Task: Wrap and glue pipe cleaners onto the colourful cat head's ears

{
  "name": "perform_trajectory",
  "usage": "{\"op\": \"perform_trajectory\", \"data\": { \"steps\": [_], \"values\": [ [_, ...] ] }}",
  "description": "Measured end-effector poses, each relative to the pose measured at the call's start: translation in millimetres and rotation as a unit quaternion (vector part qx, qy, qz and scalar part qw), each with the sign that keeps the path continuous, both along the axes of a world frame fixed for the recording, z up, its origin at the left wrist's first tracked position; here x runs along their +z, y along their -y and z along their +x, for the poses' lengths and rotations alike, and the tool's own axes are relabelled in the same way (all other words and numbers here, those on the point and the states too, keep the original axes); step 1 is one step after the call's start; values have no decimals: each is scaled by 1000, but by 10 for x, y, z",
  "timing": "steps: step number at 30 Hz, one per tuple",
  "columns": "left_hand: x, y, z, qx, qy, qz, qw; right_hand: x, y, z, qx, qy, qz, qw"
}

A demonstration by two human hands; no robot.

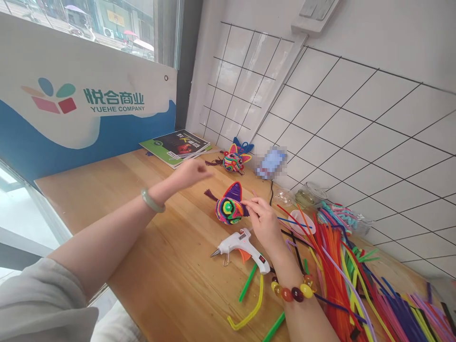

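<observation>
A colourful pipe-cleaner animal head [229, 207], with a green round eye, a purple ear edged in red and a dark tassel, is pinched at its right side by my right hand [262, 219]. My left hand [192, 173] is raised to the left of the head, apart from it. Its fingers are curled together and slightly blurred, so anything small in them cannot be made out. Just below the head, a white glue gun [245, 247] lies on the wooden table [171, 266], nozzle pointing left.
A similar pipe-cleaner head [233, 160] sits near the wall by a book [178, 145] and a blurred-out phone [271, 163]. Many loose pipe cleaners [338, 270] spread along the right. A bent yellow pipe cleaner [251, 317] lies in front. Clear plastic containers [311, 194] stand along the wall.
</observation>
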State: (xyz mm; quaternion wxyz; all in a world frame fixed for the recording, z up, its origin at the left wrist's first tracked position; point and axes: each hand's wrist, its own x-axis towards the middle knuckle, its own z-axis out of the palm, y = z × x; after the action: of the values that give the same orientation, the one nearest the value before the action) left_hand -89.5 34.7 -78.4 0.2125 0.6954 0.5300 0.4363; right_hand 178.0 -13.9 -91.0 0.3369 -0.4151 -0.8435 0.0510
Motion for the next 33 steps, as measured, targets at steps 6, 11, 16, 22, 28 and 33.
{"op": "perform_trajectory", "data": {
  "steps": [6, 11, 16, 22, 28, 33],
  "values": [
    [132, 477, 497, -330, -221, 166, 903, 1, -6, -4, 0, 2, 2, 1000],
    [14, 470, 551, -300, -313, 218, 874, 0, -3, -7, 2, 1, 1, 1000],
    [-10, 453, 559, -289, -338, 238, 864, -4, -4, -5, 2, 0, 1, 1000],
    [173, 393, 408, -317, -216, 123, 915, 2, 2, 0, -9, 7, -2, 1000],
    [216, 22, -226, 96, -169, 120, 974, -9, 0, 6, -11, 2, -5, 1000],
    [111, -114, -475, 267, -223, 48, 936, -9, 6, 1, -9, -4, -8, 1000]
  ]
}}
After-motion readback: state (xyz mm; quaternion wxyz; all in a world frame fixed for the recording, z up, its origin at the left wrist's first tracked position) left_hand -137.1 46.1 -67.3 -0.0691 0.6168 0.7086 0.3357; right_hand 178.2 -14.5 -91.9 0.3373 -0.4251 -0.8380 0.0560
